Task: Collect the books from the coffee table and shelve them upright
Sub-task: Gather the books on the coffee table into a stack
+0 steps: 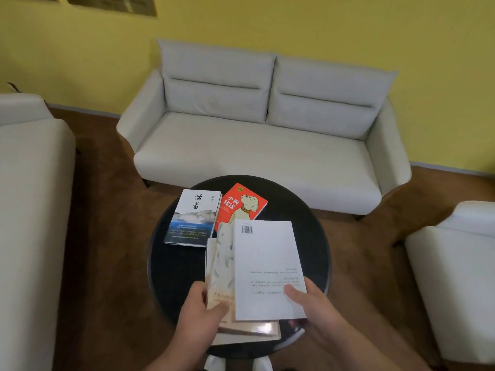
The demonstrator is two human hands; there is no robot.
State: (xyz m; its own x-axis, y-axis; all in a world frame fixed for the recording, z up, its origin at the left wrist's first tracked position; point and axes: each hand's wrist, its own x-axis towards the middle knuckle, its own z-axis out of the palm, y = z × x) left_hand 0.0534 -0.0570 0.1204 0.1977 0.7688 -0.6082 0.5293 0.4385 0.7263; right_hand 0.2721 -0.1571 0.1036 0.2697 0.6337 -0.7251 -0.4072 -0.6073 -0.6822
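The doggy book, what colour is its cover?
The doggy book has a red cover with a pale yellow dog drawn on it. The head view shows it best.

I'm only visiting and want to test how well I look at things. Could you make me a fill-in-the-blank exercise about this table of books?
1. The red book has a cartoon ____ on its cover.
2. The right hand pinches the white book, whose cover carries a printed ____ near its far corner.
3. The black coffee table has a ____ top.
4. The pale grey sofa behind the table has ____ back cushions.

Missing words: dog; barcode; round; two.
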